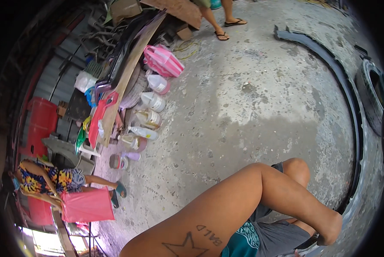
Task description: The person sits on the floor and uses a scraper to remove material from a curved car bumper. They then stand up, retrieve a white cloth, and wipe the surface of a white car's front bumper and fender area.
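Observation:
My left arm (226,205) reaches across from the lower edge, bent at the elbow. My left hand (330,229) hangs bent at the wrist beside the lower end of a long dark car body strip (339,70) lying on the floor. The fingers are turned down and hidden, so I cannot see whether they touch or hold anything. My bent knee (298,169) and grey shorts (282,237) show past the arm. My right hand does not come into the picture.
A tyre (367,96) lies at the right rim. Left of middle, several plastic jugs (152,102) stand in a row by a pink striped bag (163,61) and a wooden plank (125,96). One person (50,177) with a pink panel (87,204) is at left; another's sandalled feet (222,34) stand at the far side.

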